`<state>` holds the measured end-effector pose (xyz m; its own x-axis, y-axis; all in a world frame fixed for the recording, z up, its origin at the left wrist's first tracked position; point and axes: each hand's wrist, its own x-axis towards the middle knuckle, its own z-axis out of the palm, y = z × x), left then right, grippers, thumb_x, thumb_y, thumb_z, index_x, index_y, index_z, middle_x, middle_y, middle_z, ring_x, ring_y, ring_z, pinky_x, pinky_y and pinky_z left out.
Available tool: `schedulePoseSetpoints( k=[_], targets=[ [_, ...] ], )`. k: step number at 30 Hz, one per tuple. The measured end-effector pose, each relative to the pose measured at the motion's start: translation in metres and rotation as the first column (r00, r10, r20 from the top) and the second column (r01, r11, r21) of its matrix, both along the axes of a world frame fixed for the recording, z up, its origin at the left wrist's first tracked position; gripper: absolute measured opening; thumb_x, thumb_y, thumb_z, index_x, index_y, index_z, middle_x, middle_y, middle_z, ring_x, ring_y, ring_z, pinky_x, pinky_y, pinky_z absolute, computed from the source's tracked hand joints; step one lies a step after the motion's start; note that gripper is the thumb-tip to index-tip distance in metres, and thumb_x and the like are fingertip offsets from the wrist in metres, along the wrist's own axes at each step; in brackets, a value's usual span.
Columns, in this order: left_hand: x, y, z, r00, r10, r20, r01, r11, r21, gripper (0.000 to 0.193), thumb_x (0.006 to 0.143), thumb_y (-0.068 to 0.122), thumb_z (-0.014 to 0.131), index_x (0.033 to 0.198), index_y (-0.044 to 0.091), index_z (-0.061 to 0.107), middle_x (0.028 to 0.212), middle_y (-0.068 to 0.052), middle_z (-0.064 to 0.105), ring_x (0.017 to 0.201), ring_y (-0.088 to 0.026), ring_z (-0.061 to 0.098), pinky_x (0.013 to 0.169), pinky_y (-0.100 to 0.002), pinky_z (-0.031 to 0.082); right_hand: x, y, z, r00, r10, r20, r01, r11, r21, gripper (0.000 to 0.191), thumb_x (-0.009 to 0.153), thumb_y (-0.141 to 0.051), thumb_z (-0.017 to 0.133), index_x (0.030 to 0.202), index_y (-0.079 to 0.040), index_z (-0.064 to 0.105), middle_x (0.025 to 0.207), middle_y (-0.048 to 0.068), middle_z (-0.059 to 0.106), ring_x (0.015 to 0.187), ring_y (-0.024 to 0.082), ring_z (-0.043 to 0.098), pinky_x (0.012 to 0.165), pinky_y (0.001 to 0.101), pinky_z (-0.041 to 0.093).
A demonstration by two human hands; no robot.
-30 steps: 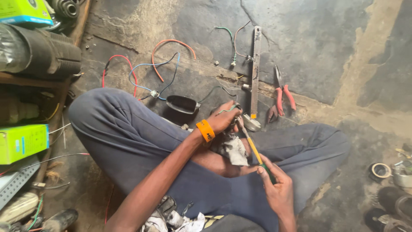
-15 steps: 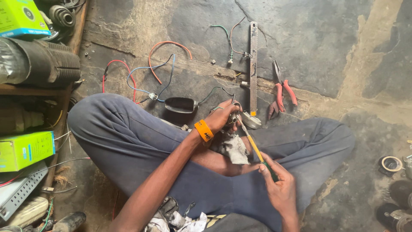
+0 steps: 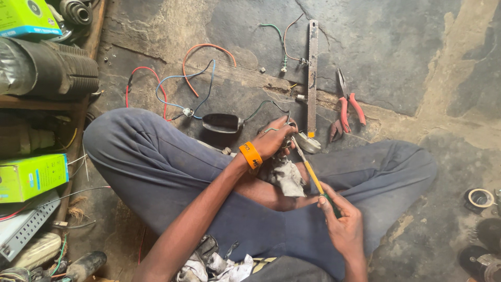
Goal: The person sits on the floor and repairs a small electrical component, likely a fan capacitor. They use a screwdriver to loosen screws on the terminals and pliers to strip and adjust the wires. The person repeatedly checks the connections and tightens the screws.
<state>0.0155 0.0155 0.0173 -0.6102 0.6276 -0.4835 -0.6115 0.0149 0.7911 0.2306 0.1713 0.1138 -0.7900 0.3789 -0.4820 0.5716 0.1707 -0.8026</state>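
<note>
The person sits cross-legged on a dark stone floor (image 3: 396, 57), and the left hand (image 3: 274, 140) has its fingers curled tight around a small metal part (image 3: 302, 142) held over the lap; what kind of part it is cannot be made out. An orange wristband (image 3: 251, 155) sits on that wrist. At about 5 o'clock from the part, the right hand (image 3: 342, 222) has its fingers closed around the green handle of a screwdriver (image 3: 312, 175), whose yellow shaft runs up toward 11 o'clock until the tip meets the part. A grey rag (image 3: 286, 176) lies on the lap just under both, at 7 o'clock from the part. Toward 1 o'clock from the left hand, red-handled pliers (image 3: 345, 107) lie on the floor, just beside a long flat metal bar (image 3: 312, 73) that stands at 12 o'clock from the part. At 9 o'clock from the part rests a black housing (image 3: 222, 123) with red, blue and orange wires (image 3: 195, 78) looped beyond it toward 11 o'clock. A green box (image 3: 28, 176) sits far off at 9 o'clock, and a roll of tape (image 3: 479, 198) at 4 o'clock.
</note>
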Motion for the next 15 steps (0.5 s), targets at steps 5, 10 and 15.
schedulePoseSetpoints(
  k=[5,10,15],
  targets=[
    [0.001,-0.006,0.026,0.857,-0.210,-0.470,0.028,0.931,-0.365,0.042,0.103,0.041,0.048,0.115,0.001,0.058,0.082,-0.019,0.068,0.079,-0.033,0.068,0.072,-0.045,0.051,0.000,0.024,0.001,0.985,-0.039,0.168,0.092,0.943,-0.319,0.044,0.095,-0.016,0.063,0.137,-0.006,0.065,0.074,0.003,0.064,0.047,0.004,0.041,0.040,0.0210,0.032],
    [0.016,-0.011,0.037,0.701,-0.376,-0.607,0.105,0.895,-0.433,0.038,0.110,0.035,0.040,0.115,0.001,0.056,0.091,-0.025,0.065,0.092,-0.045,0.063,0.074,-0.054,0.047,0.008,0.060,0.020,0.926,0.037,0.375,0.221,0.753,-0.619,0.044,0.099,-0.023,0.053,0.136,0.001,0.060,0.069,0.003,0.055,0.040,0.005,0.034,0.035,0.0204,0.028],
    [0.038,-0.009,0.031,0.434,-0.351,-0.830,0.176,0.936,-0.304,0.030,0.110,0.020,0.044,0.126,-0.005,0.049,0.113,-0.027,0.059,0.097,-0.045,0.062,0.081,-0.054,0.050,0.029,0.083,0.051,0.863,-0.014,0.506,0.439,0.517,-0.735,0.048,0.101,-0.019,0.051,0.140,0.011,0.049,0.085,0.008,0.054,0.050,0.010,0.040,0.039,0.0254,0.030]
  ],
)
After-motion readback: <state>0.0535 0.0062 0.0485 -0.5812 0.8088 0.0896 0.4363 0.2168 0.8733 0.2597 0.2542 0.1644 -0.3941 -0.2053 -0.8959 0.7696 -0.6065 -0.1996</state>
